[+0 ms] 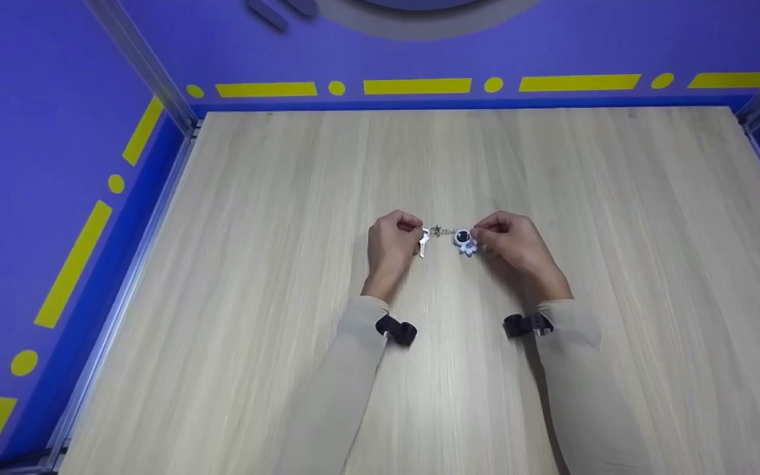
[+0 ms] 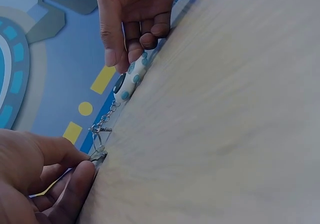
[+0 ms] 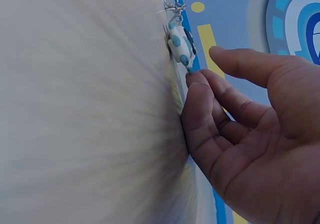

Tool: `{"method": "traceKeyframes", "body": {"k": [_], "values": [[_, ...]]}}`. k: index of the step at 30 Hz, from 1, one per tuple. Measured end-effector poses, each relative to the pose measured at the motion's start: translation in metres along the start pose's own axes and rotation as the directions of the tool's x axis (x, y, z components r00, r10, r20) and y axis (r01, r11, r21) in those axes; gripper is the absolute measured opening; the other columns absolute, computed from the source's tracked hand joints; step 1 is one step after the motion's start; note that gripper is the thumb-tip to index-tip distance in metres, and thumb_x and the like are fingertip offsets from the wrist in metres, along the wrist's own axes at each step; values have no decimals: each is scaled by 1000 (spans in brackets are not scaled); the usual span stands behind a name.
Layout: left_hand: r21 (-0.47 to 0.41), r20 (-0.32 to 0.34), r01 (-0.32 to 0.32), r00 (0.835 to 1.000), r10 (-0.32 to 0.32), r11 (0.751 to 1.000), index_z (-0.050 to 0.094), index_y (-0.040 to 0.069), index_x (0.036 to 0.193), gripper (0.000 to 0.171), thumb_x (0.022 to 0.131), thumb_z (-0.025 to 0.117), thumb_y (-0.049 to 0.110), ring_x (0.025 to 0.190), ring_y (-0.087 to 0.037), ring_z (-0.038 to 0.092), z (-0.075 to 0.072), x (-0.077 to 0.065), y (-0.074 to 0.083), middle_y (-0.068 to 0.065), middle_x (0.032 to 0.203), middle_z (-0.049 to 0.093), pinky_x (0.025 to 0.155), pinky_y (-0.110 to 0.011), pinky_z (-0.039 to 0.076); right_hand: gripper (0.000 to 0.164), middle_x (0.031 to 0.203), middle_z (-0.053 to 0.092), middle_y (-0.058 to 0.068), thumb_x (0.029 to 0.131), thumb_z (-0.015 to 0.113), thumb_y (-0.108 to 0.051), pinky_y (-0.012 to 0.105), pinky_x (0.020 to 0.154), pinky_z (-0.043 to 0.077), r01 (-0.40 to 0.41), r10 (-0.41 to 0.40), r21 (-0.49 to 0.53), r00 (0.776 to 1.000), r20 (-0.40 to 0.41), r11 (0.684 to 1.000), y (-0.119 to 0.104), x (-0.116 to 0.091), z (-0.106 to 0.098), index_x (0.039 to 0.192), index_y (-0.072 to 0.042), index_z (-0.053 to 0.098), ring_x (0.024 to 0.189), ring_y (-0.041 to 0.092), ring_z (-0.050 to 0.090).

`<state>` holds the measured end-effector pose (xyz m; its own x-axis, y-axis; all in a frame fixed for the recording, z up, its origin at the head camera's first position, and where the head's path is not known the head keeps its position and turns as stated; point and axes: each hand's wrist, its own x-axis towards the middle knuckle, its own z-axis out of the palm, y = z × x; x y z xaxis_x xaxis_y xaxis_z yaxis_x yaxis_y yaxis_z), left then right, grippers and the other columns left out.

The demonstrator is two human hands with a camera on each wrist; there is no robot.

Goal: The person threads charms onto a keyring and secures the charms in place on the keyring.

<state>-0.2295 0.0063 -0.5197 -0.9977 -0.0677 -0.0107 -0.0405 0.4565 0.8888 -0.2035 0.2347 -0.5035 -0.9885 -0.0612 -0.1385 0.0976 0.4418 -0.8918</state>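
Observation:
A silver key (image 1: 424,243) hangs from a keychain. My left hand (image 1: 394,241) pinches the key near its head, between thumb and finger. From the ring (image 2: 97,140) a short metal chain (image 1: 446,231) runs right to a white astronaut charm (image 1: 464,241) with a dark visor and bluish patches. The charm lies on the table, its lower end by my right hand (image 1: 515,241). In the right wrist view that hand's fingertips (image 3: 196,79) touch or nearly touch the charm, the thumb standing apart from it. The key's head is partly hidden by the left fingers.
A light wood-grain table (image 1: 274,231) lies under both hands. Blue panels (image 1: 419,59) with yellow dashes rise along its back and sides, with metal posts (image 1: 149,59) at the corners. Each wrist wears a black strap with a small camera (image 1: 401,331).

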Motion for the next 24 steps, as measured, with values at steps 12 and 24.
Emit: {"method": "traceKeyframes", "body": {"k": [12, 24], "values": [[-48, 0, 3, 1000, -3, 999, 78, 8, 88, 8, 90, 78, 0, 54, -7, 64, 2, 0, -5, 2, 76, 72, 52, -21, 50, 24, 99, 69, 13, 105, 67, -14, 26, 66, 57, -28, 28, 48, 1000, 3, 998, 3, 0, -4, 116, 7, 70, 77, 19, 63], [-46, 0, -15, 1000, 15, 999, 76, 9, 89, 8, 92, 78, 1, 54, -8, 64, 2, 0, -10, 3, 77, 71, 52, -21, 49, 25, 112, 71, 20, 107, 65, -17, 31, 74, 58, -3, 3, 16, 1000, 3, 1000, -15, 4, -23, 118, 5, 69, 88, 29, 68]]}}
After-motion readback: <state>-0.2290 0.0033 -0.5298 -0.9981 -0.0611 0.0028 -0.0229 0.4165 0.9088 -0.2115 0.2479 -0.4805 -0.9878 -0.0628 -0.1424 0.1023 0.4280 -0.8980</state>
